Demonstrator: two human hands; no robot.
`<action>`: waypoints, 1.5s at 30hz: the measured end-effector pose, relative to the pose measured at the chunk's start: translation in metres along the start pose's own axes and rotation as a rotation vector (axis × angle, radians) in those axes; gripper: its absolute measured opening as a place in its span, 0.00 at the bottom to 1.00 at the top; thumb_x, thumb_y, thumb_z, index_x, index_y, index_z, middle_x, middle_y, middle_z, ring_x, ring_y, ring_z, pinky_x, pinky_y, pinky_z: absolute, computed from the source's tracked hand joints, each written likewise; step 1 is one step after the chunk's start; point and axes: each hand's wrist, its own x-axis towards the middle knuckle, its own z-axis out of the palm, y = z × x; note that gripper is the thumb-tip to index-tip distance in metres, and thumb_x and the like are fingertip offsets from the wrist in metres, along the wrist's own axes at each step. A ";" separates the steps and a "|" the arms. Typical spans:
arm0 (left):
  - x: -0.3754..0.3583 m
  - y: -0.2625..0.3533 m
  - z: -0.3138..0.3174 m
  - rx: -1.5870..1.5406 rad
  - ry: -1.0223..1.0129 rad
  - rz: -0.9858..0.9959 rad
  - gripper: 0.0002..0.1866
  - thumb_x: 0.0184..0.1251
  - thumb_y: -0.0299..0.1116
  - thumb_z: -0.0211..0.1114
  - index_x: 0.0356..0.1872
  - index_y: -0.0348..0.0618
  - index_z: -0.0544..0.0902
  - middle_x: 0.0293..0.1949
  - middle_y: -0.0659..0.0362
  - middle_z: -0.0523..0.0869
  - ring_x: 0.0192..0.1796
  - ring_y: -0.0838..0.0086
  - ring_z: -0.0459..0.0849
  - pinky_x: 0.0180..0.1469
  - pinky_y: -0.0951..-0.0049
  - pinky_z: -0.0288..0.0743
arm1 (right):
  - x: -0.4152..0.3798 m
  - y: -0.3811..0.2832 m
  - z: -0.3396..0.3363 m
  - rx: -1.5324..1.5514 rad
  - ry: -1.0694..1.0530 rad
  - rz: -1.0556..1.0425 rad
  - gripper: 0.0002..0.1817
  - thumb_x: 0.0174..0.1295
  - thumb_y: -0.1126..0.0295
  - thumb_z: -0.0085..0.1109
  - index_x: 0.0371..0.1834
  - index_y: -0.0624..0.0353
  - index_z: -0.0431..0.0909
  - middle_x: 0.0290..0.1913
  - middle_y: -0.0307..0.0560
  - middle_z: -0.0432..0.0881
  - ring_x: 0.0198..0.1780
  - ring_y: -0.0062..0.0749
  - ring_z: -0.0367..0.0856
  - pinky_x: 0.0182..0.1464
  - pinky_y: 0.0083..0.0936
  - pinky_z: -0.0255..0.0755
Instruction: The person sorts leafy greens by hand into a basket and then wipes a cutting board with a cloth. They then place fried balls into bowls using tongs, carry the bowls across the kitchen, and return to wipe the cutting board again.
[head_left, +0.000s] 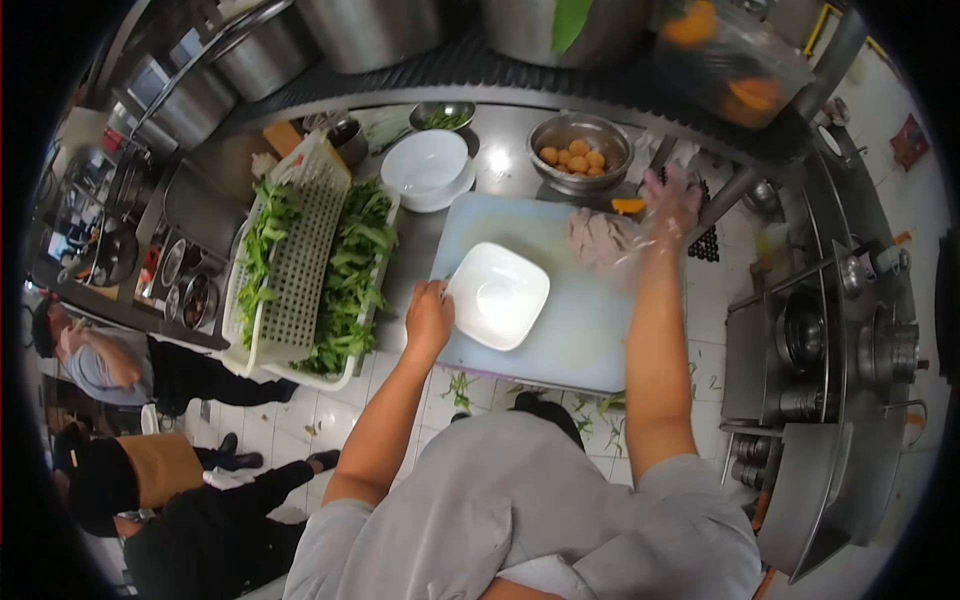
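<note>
A white square bowl [499, 296] rests over the pale cutting board [590, 350]. My left hand [430, 318] grips its left rim. My right hand [672, 203] wears a clear plastic glove and reaches over the board's far right corner; motion smears its fingers. Just left of that hand are a small orange-yellow piece [628, 206] and a pale pink, sliced-looking heap [597, 240], whose kind I cannot make out. Beyond the board stands a metal bowl [570, 135] with several round golden balls [578, 158].
White perforated baskets [305, 270] with leafy greens [358, 265] stand left of the board. White bowls [424, 165] are stacked behind. A shelf [420, 90] with large pots overhangs the counter's back. Two people [165, 470] are at the lower left. Leaf scraps lie on the floor.
</note>
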 end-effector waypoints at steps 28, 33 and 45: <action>0.120 0.067 -0.008 -0.038 0.275 0.476 0.21 0.59 0.22 0.54 0.55 0.45 0.71 0.43 0.51 0.82 0.36 0.54 0.83 0.40 0.58 0.79 | -0.135 -0.050 -0.071 -0.061 -0.620 0.374 0.25 0.60 0.60 0.60 0.57 0.61 0.69 0.38 0.44 0.79 0.33 0.26 0.75 0.35 0.24 0.70; 0.122 0.111 -0.009 -0.071 0.263 0.666 0.23 0.55 0.21 0.58 0.54 0.48 0.75 0.46 0.56 0.83 0.36 0.58 0.84 0.36 0.63 0.80 | -0.144 -0.074 -0.088 -0.038 -0.708 0.407 0.24 0.59 0.64 0.61 0.56 0.62 0.68 0.37 0.45 0.79 0.33 0.32 0.77 0.37 0.26 0.72; 0.147 0.082 0.030 -0.182 0.023 0.139 0.18 0.56 0.23 0.52 0.48 0.41 0.81 0.34 0.46 0.85 0.31 0.60 0.86 0.32 0.68 0.82 | -0.160 -0.086 -0.104 -0.107 -0.736 0.493 0.24 0.65 0.56 0.53 0.56 0.63 0.65 0.19 0.34 0.67 0.17 0.18 0.66 0.20 0.18 0.60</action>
